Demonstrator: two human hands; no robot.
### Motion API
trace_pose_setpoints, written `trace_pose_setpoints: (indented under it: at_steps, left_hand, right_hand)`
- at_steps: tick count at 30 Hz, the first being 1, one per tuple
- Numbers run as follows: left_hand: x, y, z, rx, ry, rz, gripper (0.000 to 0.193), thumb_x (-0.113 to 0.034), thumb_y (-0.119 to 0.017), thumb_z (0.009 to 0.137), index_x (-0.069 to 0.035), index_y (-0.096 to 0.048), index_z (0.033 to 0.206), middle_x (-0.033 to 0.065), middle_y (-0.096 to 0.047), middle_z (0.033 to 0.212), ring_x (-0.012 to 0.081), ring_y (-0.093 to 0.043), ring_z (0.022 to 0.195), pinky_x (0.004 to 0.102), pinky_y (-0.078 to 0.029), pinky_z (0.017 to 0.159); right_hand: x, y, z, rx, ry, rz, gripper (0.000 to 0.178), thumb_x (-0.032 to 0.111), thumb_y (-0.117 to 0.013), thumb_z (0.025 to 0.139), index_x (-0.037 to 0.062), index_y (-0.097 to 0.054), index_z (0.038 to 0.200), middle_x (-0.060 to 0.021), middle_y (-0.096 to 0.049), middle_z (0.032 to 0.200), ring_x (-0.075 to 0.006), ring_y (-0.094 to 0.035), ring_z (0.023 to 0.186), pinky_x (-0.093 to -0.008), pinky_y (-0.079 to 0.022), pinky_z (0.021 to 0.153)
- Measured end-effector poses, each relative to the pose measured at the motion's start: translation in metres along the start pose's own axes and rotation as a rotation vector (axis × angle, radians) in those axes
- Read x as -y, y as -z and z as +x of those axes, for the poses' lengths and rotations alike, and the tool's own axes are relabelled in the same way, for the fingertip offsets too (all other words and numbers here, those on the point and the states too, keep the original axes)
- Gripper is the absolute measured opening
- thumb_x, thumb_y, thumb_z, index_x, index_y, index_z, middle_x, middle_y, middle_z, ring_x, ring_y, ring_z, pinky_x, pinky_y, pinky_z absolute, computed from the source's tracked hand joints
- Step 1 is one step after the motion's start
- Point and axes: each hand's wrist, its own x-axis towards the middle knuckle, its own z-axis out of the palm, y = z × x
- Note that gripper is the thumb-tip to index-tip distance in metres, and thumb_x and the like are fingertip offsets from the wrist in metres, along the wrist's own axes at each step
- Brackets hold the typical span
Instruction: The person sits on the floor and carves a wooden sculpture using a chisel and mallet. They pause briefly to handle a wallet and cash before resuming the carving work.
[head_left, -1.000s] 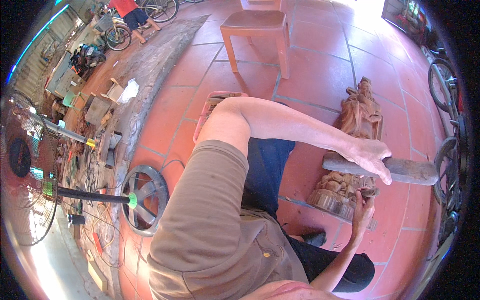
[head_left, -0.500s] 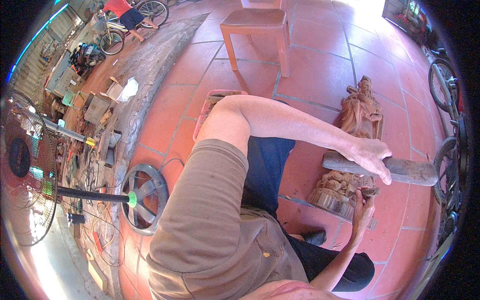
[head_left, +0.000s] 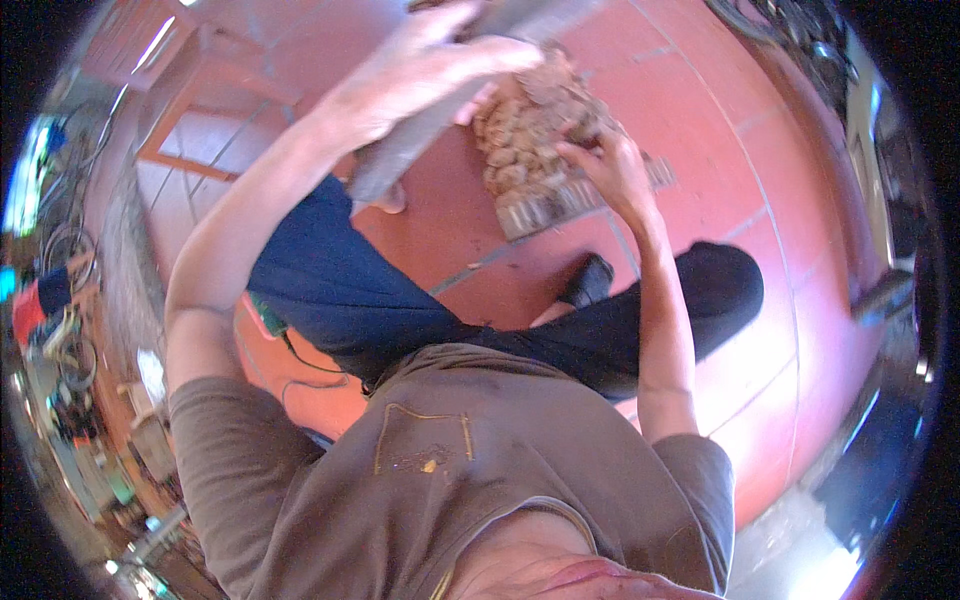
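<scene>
My left hand is raised at the upper middle, wrapped round a long, thick grey club that looks wooden. The club slants from above my left knee up toward the top edge, blurred by motion. Beyond and to its right lies a carved brown wooden statue, its ribbed base toward me and its far end partly hidden by the club. My right hand is at the right side of the carving with thumb and fingers closed together. Something small and dark shows at its fingertips, too blurred to name.
I sit low with legs apart on a red tiled floor. A brown plastic chair stands at the upper left. A green corded tool lies by my left thigh. Bicycles line the upper right; clutter and a person are at far left.
The view has swung round, so carving and hands sit higher and more to the left. The club has come away from above the statue, moving left in my left hand. My right hand stays at the carving.
</scene>
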Motion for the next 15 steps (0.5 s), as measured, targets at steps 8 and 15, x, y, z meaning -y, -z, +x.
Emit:
trace_pose_setpoints:
  at_steps: [8, 15]
  left_hand:
    - [-0.027, -0.013, -0.004, -0.142, 0.066, -0.125, 0.037, -0.031, -0.070, 0.090, -0.002, -0.057, 0.110, 0.0008, -0.057, 0.072, 0.0082, -0.054, 0.055, 0.0234, -0.045, 0.049]
    - [0.003, -0.042, -0.030, -0.217, -0.043, -0.256, 0.039, -0.025, -0.064, 0.092, 0.001, -0.056, 0.119, 0.0063, -0.060, 0.079, 0.0127, -0.057, 0.062, 0.0241, -0.047, 0.055]
  right_hand:
    - [-0.006, 0.005, -0.001, -0.041, -0.027, 0.041, 0.024, 0.019, -0.073, 0.085, 0.0035, -0.071, 0.104, -0.0109, -0.073, 0.089, -0.0192, -0.069, 0.078, -0.0331, -0.053, 0.075]
    - [-0.010, 0.018, 0.011, -0.161, -0.015, 0.019, 0.039, 0.034, -0.075, 0.081, 0.0002, -0.069, 0.099, -0.0207, -0.070, 0.088, -0.0336, -0.069, 0.085, -0.0433, -0.053, 0.075]
